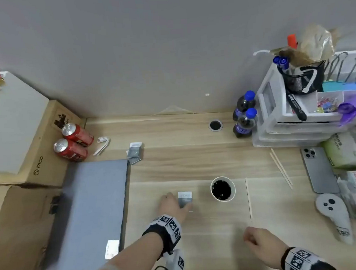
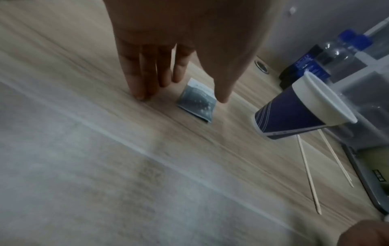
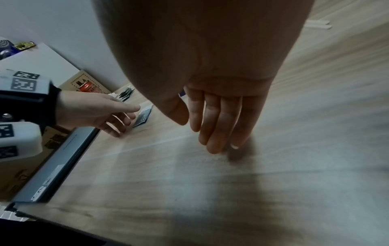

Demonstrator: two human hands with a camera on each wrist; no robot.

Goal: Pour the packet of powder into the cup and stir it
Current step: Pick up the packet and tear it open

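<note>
A small silver-grey powder packet (image 1: 185, 197) lies flat on the wooden desk, left of a white-rimmed paper cup (image 1: 222, 189) holding dark liquid. My left hand (image 1: 176, 202) is over the packet's left side. In the left wrist view its fingers (image 2: 136, 79) are straight with tips on the desk beside the packet (image 2: 197, 103), the thumb (image 2: 221, 86) at the packet's right edge. The blue-sided cup (image 2: 290, 113) stands to the right. A thin wooden stir stick (image 1: 248, 199) lies right of the cup. My right hand (image 1: 257, 241) hovers low near the front edge, its relaxed fingers (image 3: 216, 129) holding nothing.
A closed grey laptop (image 1: 93, 202) lies at the left by cardboard boxes and two red cans (image 1: 74, 142). More packets (image 1: 134, 152) sit behind. Two cola bottles (image 1: 245, 120), a white drawer organiser (image 1: 277, 133), spare sticks (image 1: 281, 168), a phone (image 1: 319, 170) and a controller (image 1: 334, 215) crowd the right.
</note>
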